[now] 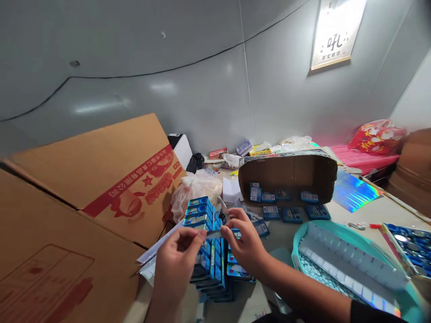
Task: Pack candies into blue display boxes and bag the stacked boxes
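Note:
A thin greyish strip is stretched between my two hands; it may be tape, but its kind is not clear. My left hand pinches one end between thumb and forefinger. The other end is pinched by my right hand, its remaining fingers raised and bent. Just beneath the hands stands a tall stack of small blue printed boxes, partly hidden by them. A shorter pile of similar boxes sits under my right wrist. A thin pale piece shows just behind the right fingers.
Large cardboard cartons rise at the left. An open carton lying on its side has several blue boxes in and before it. At right are a turquoise basin with pale pellets and a white tray, and a box of blue-and-silver items.

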`<state>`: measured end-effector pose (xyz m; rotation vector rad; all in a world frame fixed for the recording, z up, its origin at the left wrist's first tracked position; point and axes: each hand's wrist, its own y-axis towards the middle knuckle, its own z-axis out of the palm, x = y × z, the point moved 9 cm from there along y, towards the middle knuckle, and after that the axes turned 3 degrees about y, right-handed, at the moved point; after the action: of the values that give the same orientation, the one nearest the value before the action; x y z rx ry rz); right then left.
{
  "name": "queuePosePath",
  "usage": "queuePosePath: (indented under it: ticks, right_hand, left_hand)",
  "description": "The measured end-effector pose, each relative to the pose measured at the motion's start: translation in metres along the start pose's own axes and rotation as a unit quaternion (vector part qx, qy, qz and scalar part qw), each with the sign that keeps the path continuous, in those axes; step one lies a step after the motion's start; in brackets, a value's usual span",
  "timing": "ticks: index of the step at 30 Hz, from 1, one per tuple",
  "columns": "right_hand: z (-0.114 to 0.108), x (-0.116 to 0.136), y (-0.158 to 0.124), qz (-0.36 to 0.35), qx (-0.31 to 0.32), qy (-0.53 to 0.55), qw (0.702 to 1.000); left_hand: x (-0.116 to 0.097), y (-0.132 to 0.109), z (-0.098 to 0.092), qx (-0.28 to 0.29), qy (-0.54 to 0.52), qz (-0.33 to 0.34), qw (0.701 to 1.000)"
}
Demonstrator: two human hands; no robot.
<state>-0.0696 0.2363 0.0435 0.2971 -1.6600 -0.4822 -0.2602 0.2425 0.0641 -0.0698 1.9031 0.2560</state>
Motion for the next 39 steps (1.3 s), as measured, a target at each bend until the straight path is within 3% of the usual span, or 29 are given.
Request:
queuePosePath:
  ticks: [2,5,9,18,26,31,39]
  right_hand:
    - [0.014,-0.008,0.027,-0.007,0.012,-0.076,0.997]
    - [0.035,-0.025,0.061,0.007,0.028,-0.223,0.974]
    - [0.055,-0.044,0.079,0.030,0.047,-0.324,0.944]
    - [0.063,-0.059,0.080,0.094,0.043,-0.345,0.933]
    - [0.061,-0.055,0.083,0.088,0.011,-0.309,0.947]
    - [0.060,-0.069,0.079,0.124,0.006,-0.265,0.956]
    - [0.069,-0.108,0.053,0.151,-0.101,-0.092,0.979]
  left_hand:
    - [0.009,0.036,0.001,0.028,0.012,-0.036,0.999]
    - [0.022,0.083,-0.002,0.021,0.030,-0.057,0.998]
    - [0.037,0.113,-0.003,0.019,0.062,-0.051,0.997]
    - [0.063,0.133,0.003,0.077,0.042,-0.033,0.996]
    - [0.071,0.136,0.008,0.108,-0.011,-0.031,0.994]
    - [0.077,0.142,0.005,0.097,-0.018,-0.022,0.995]
    - [0.098,0.141,0.017,0.165,-0.067,-0.073,0.981]
